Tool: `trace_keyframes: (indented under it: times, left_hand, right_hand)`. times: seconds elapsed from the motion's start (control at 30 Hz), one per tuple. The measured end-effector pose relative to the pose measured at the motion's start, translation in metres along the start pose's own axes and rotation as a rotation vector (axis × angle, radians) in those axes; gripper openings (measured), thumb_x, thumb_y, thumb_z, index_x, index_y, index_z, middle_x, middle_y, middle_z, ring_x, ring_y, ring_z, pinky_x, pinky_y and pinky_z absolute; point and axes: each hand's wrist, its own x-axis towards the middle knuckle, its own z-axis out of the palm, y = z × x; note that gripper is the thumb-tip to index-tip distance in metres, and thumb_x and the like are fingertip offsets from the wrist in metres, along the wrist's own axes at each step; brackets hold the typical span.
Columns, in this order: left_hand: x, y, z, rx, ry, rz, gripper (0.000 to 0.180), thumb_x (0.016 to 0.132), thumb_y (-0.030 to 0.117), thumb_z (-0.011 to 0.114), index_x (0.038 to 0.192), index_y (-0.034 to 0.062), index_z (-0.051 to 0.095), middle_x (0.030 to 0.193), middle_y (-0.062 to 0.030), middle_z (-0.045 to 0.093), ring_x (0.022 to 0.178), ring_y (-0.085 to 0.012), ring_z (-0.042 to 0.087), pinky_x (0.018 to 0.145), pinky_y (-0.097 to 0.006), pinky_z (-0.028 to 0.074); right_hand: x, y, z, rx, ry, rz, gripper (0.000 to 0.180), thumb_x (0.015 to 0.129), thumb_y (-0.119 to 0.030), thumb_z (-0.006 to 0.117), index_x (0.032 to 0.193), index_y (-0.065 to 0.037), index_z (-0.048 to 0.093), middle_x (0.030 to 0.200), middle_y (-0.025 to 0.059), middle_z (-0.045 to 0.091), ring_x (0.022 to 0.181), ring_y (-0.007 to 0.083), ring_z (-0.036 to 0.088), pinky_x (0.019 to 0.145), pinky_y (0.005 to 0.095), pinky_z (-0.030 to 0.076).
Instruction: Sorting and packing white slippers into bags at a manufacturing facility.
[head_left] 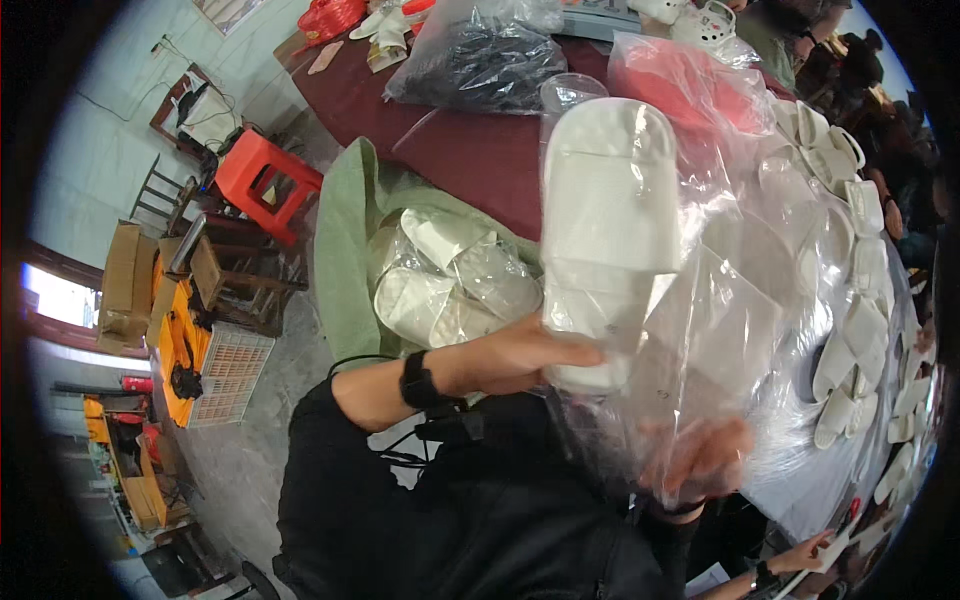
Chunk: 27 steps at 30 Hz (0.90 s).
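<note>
My left hand (530, 355) is closed around the heel end of a white slide slipper (610, 210), held upright with its sole end up. Clear plastic surrounds its lower part; I cannot tell how far the slipper is inside. To the right, my right hand (700, 455) shows through the clear plastic bag (715, 310), fingers curled on the film and somewhat blurred. Beside my left wrist, bagged white slippers (445, 285) lie in an open green sack (345, 250).
Rows of white slippers (850, 350) stretch along the right. A bag of dark items (480, 65) and a pink-red bag (690, 85) lie on the dark red tabletop (470, 150). A red stool (265, 180) stands at left. A co-worker's hand (800, 555) shows lower right.
</note>
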Motion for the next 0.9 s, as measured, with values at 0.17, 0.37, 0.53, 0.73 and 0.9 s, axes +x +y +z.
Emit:
trace_keyframes:
  times: [0.17,0.37,0.53,0.73,0.9]
  left_hand:
    - [-0.043,0.007,-0.031,-0.093,0.316,0.131,0.049,0.087,0.014,0.060,0.129,0.0044,0.039,0.116,-0.0113,0.056,0.101,-0.0247,0.059,0.077,-0.037,0.054]
    - [-0.079,-0.013,-0.121,-0.384,0.717,0.487,0.043,0.088,0.023,0.056,0.125,0.0052,0.044,0.114,-0.0119,0.057,0.105,-0.0272,0.055,0.082,-0.039,0.051]
    - [-0.124,-0.046,-0.167,-0.312,0.860,0.542,0.038,0.089,0.028,0.050,0.120,0.0059,0.049,0.113,-0.0098,0.058,0.103,-0.0254,0.056,0.083,-0.044,0.047]
    - [-0.149,-0.063,-0.186,-0.259,0.957,0.426,0.036,0.092,0.032,0.044,0.118,0.0087,0.053,0.108,-0.0096,0.060,0.095,-0.0254,0.061,0.085,-0.038,0.050]
    - [-0.179,-0.057,-0.236,1.551,0.667,0.264,0.039,0.089,0.022,0.056,0.125,0.0090,0.048,0.111,-0.0106,0.058,0.102,-0.0279,0.058,0.080,-0.042,0.052]
  right_hand:
    - [0.031,0.018,-0.005,-0.605,0.109,0.127,0.022,0.089,-0.017,0.049,0.102,-0.002,0.057,0.103,0.0176,0.064,0.108,0.0327,0.057,0.108,0.0541,0.017]
    - [0.050,0.028,-0.003,-1.416,0.049,0.168,0.048,0.078,0.003,0.055,0.125,-0.001,0.044,0.131,0.0176,0.045,0.124,0.0319,0.041,0.108,0.0466,0.020]
    - [0.042,0.017,-0.013,-1.437,0.146,0.187,0.048,0.079,0.002,0.055,0.126,-0.002,0.044,0.131,0.0180,0.044,0.124,0.0319,0.041,0.106,0.0433,0.025]
    - [0.041,0.013,-0.024,-1.422,0.211,0.163,0.050,0.080,0.002,0.055,0.128,-0.001,0.042,0.133,0.0179,0.043,0.125,0.0292,0.040,0.103,0.0382,0.030]
    - [0.043,0.012,-0.025,-1.368,0.231,0.179,0.051,0.081,0.003,0.053,0.129,0.001,0.039,0.133,0.0175,0.042,0.124,0.0287,0.041,0.103,0.0376,0.031]
